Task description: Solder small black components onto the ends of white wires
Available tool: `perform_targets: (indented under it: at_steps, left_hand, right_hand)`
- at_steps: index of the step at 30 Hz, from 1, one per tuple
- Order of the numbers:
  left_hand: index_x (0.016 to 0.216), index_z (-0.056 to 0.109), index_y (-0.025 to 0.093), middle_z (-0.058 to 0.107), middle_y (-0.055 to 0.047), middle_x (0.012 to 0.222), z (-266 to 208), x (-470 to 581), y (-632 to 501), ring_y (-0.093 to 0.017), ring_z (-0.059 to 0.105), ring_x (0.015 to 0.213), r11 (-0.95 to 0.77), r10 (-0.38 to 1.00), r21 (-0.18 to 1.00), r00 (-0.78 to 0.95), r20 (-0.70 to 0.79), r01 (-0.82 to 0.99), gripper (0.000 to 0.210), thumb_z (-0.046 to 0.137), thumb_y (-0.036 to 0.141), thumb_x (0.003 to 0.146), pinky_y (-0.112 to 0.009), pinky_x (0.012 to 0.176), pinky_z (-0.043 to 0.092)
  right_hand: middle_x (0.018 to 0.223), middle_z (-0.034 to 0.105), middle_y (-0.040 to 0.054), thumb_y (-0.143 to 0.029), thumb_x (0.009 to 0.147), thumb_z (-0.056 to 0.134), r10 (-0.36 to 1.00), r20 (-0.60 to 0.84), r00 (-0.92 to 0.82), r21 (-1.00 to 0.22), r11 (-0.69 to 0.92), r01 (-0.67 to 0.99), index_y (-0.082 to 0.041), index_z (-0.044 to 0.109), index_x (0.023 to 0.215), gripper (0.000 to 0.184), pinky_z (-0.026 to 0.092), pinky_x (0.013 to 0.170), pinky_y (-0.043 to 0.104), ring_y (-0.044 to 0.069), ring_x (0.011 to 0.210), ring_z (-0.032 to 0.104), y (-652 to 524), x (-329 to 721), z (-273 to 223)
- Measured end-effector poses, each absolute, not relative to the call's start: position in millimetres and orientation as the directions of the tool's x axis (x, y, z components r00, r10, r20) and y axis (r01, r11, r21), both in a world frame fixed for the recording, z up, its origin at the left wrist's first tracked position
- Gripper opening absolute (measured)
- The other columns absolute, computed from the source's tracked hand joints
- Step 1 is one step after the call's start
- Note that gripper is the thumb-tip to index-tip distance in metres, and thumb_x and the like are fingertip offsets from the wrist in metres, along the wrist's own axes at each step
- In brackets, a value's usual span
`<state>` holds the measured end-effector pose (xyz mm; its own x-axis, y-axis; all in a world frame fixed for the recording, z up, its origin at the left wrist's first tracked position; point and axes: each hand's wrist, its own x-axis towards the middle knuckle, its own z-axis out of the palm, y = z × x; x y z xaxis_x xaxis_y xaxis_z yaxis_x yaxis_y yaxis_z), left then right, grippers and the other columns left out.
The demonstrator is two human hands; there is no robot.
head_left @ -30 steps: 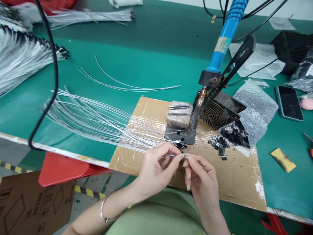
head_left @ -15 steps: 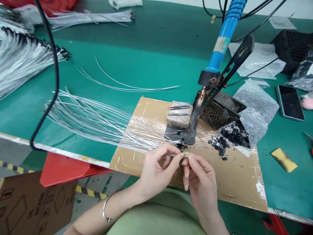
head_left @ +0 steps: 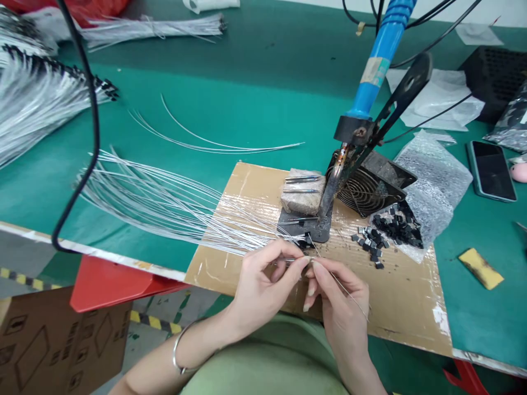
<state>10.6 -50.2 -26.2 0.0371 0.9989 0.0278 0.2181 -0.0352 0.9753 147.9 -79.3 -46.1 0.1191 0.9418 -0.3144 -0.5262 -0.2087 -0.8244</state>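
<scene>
Over the cardboard's front edge, my left hand (head_left: 265,280) is closed in a pinch on a thin wire, whose end is hidden by the fingertips. Right against it, my right hand (head_left: 341,291) pinches a fine silvery wire (head_left: 349,296) that trails across the palm. The fingertips of both hands meet; what lies between them is too small to make out. Just beyond them, a bundle of white wires (head_left: 177,208) ends in small black pieces (head_left: 307,241). A blue-handled soldering iron (head_left: 364,99) is clamped tip-down above a dark plate (head_left: 325,233).
A cardboard sheet (head_left: 222,263) covers the bench front. Behind the plate are a greyish block (head_left: 302,203) and a fan (head_left: 362,192). Loose black connectors (head_left: 373,247) spill by a plastic bag (head_left: 440,186). Right: a phone (head_left: 492,170), yellow sponge (head_left: 481,269). A black cable (head_left: 94,120) arches left.
My right hand has shifted slightly right and its lower fingers have curled differently. The fine wire along it shows more. My left hand stays almost still.
</scene>
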Motion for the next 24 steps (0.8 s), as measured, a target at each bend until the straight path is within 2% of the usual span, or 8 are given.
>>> perform_targets:
  at_steps: [9, 12, 16, 20, 24]
  left_hand:
    - [0.079, 0.072, 0.017, 0.068, 0.000, 0.065, -29.2, 9.5, -50.6, -0.009, 0.054, 0.050, -0.122, 0.992, 0.957, 0.057, 0.111, 0.263, 0.015, 0.070, 0.017, 0.094, -0.021, 0.049, 0.042]
    - [0.078, 0.072, 0.017, 0.065, 0.002, 0.065, -29.5, 9.9, -51.3, -0.008, 0.049, 0.049, -0.159, 0.987, 0.944, 0.061, 0.148, 0.289, 0.016, 0.070, 0.014, 0.094, -0.021, 0.049, 0.040]
    - [0.078, 0.072, 0.017, 0.063, 0.003, 0.065, -29.3, 9.4, -51.9, -0.007, 0.044, 0.049, -0.193, 0.981, 0.931, 0.080, 0.177, 0.310, 0.016, 0.071, 0.013, 0.094, -0.021, 0.048, 0.038]
    - [0.079, 0.072, 0.018, 0.062, 0.003, 0.063, -29.0, 8.2, -52.8, -0.009, 0.045, 0.051, -0.232, 0.972, 0.914, 0.106, 0.208, 0.333, 0.016, 0.070, 0.012, 0.094, -0.023, 0.050, 0.038]
    - [0.080, 0.073, 0.018, 0.068, 0.000, 0.064, -29.0, 8.4, -53.4, -0.011, 0.050, 0.054, -0.275, 0.961, 0.891, 0.120, 0.248, 0.362, 0.016, 0.071, 0.013, 0.095, -0.025, 0.054, 0.042]
  right_hand:
    - [0.069, 0.077, 0.0010, -0.039, 0.090, 0.089, 0.947, -0.309, 0.091, -0.826, -0.219, -0.520, -0.026, 0.090, 0.091, 0.012, 0.057, 0.046, 0.016, 0.008, 0.045, 0.062, -83.0, 151.3, -47.0]
    - [0.068, 0.076, 0.0006, -0.038, 0.091, 0.089, 0.942, -0.329, 0.062, -0.811, -0.248, -0.530, -0.026, 0.090, 0.091, 0.012, 0.059, 0.047, 0.017, 0.009, 0.047, 0.065, -82.7, 153.0, -46.5]
    - [0.066, 0.073, 0.0003, -0.039, 0.085, 0.092, 0.935, -0.355, 0.029, -0.787, -0.282, -0.549, -0.023, 0.089, 0.085, 0.016, 0.057, 0.042, 0.017, 0.009, 0.044, 0.062, -77.9, 156.0, -41.4]
    - [0.065, 0.072, 0.0006, -0.038, 0.079, 0.095, 0.928, -0.373, -0.003, -0.773, -0.313, -0.552, -0.021, 0.088, 0.078, 0.018, 0.055, 0.038, 0.016, 0.008, 0.041, 0.058, -72.2, 161.0, -36.3]
    - [0.063, 0.071, 0.0010, -0.038, 0.077, 0.096, 0.922, -0.385, -0.038, -0.768, -0.343, -0.541, -0.021, 0.088, 0.076, 0.019, 0.054, 0.037, 0.017, 0.008, 0.041, 0.058, -70.2, 165.0, -34.8]
